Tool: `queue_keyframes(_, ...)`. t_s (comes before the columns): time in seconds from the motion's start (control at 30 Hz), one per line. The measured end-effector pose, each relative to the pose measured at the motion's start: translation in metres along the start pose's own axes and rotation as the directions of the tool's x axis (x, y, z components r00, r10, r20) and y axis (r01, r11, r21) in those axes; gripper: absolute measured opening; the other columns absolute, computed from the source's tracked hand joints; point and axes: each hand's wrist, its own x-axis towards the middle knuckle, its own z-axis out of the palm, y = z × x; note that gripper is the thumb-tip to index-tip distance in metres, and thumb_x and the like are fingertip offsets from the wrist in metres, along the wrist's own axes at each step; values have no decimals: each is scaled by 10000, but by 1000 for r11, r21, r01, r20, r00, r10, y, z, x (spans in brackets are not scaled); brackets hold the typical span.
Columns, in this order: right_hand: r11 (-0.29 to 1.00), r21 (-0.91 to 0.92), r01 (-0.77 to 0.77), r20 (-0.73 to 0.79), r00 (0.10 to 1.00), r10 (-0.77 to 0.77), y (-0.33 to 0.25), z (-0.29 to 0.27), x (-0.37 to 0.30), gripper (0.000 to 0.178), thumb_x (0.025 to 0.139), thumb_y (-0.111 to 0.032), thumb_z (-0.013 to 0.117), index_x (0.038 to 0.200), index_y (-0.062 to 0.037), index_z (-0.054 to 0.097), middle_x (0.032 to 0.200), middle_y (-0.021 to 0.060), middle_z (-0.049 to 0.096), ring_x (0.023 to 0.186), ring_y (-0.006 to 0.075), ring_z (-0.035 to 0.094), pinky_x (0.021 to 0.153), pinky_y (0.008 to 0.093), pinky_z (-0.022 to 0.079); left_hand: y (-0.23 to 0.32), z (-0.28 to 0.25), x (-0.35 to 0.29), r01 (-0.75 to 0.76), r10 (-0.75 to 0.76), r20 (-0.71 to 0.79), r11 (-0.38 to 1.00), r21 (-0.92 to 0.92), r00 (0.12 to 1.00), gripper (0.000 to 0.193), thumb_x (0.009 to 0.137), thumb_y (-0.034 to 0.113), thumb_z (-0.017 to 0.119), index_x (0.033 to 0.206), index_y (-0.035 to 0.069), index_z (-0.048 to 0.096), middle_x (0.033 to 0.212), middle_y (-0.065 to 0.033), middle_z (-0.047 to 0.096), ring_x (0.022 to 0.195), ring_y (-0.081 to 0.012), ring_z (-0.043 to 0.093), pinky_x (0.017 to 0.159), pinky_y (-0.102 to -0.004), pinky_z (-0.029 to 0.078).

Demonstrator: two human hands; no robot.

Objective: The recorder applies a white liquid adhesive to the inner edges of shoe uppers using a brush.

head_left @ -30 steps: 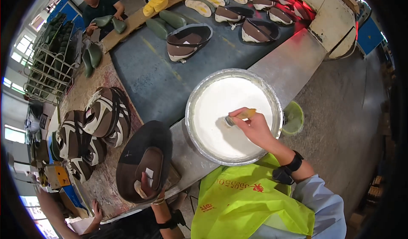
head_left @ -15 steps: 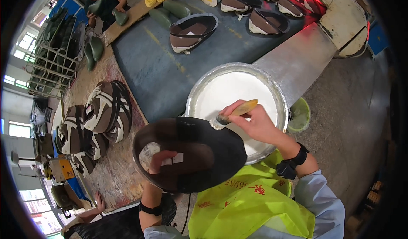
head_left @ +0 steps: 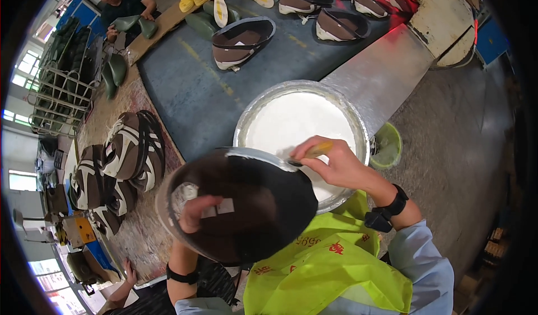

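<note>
My left hand (head_left: 195, 210) grips a dark brown and black shoe upper (head_left: 269, 208), thumb inside its opening beside a small white label. The other fingers are hidden beneath the upper. In my right hand (head_left: 339, 162) is a brush with a yellowish wooden handle (head_left: 318, 150). Its bristles, mostly hidden, are at the upper's far edge. A wet white stripe (head_left: 258, 156) runs along that edge to the left of the brush. Just beyond my hands stands a round metal basin (head_left: 242, 129) holding white liquid (head_left: 300, 119), like glue.
A dark conveyor belt (head_left: 185, 96) carries several shoe uppers (head_left: 241, 42). More uppers (head_left: 120, 161) lie piled on the worn table at left. Green shoe lasts (head_left: 115, 70) stand beyond. A green bin (head_left: 388, 147) is right of the basin. A co-worker (head_left: 126, 7) handles lasts at the back.
My right hand has drawn the brush along the upper's edge, leaving a white stripe. The upper has shifted slightly left and down. At the back, a co-worker's hand now holds an insole over the belt.
</note>
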Motion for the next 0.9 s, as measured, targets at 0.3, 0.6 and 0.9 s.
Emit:
queue_keyframes(0.3,974,-217,68,65,996,-55,9,21,-31,99,825,-118,629,904,-59,635,901,70,653,825,257,632,700,334,497,52,22,-11,364,-311,-365,927,85,877,319,840,155,602,1130,22,607,1049,-56,651,947,-170,610,874,-293,445)
queue_keyframes(0.6,930,361,-61,-500,830,249,2,35,-2,160,885,-84,591,1000,28,596,855,81,643,729,149,634,642,256,518,33,53,-2,142,-408,-287,753,-642,867,333,907,124,501,1183,-62,526,1203,-221,560,1104,-267,553,988,-377,417)
queue_keyframes(0.9,438,815,-378,-43,715,698,21,57,-32,248,932,-156,557,1048,64,565,957,110,609,819,167,628,755,281,569,45,74,5,66,-462,-359,681,-729,811,585,880,271,424,1307,-125,363,1267,-246,495,1120,-308,537,1026,-375,373)
